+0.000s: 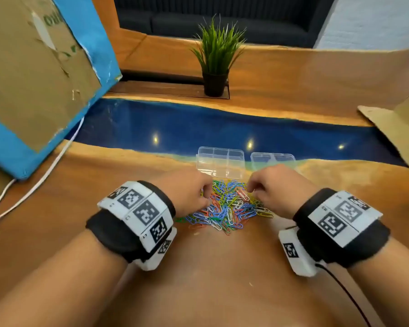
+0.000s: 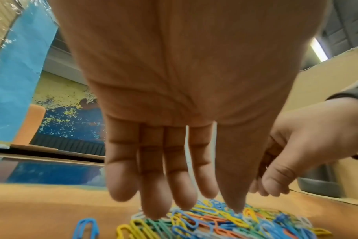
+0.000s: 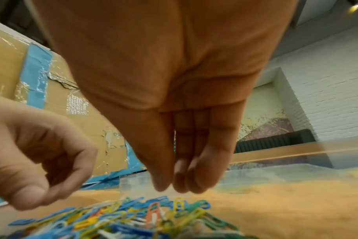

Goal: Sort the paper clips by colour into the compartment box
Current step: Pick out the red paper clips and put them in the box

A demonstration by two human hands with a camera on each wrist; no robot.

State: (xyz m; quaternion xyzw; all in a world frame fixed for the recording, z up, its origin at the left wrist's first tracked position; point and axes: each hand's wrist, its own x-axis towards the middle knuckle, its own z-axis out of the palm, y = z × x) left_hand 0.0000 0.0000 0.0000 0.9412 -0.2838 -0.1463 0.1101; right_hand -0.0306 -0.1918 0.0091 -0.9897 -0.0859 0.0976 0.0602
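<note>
1. Head view: your paper clips (image 1: 227, 206) lie heaped on the table (image 1: 210, 267), just before the clear compartment box (image 1: 220, 161).
2. Your left hand (image 1: 187, 192) pinches a white clip (image 2: 189, 155).
3. Your right hand (image 1: 272, 185) hovers, fingers bunched; whether it holds anything, I cannot tell.
4. Beyond stands a potted plant (image 1: 216, 57); a cardboard box (image 1: 33, 67) sits far left.

- Head view looks down and forward from above, over both forearms to the paper clips (image 1: 229, 206) on the table (image 1: 57, 208).
- Left wrist view peers along the palm from very close, low over the heap.
- Right wrist view does likewise, blurred.
- All three share the clip heap; each wrist view catches the opposite hand.
</note>
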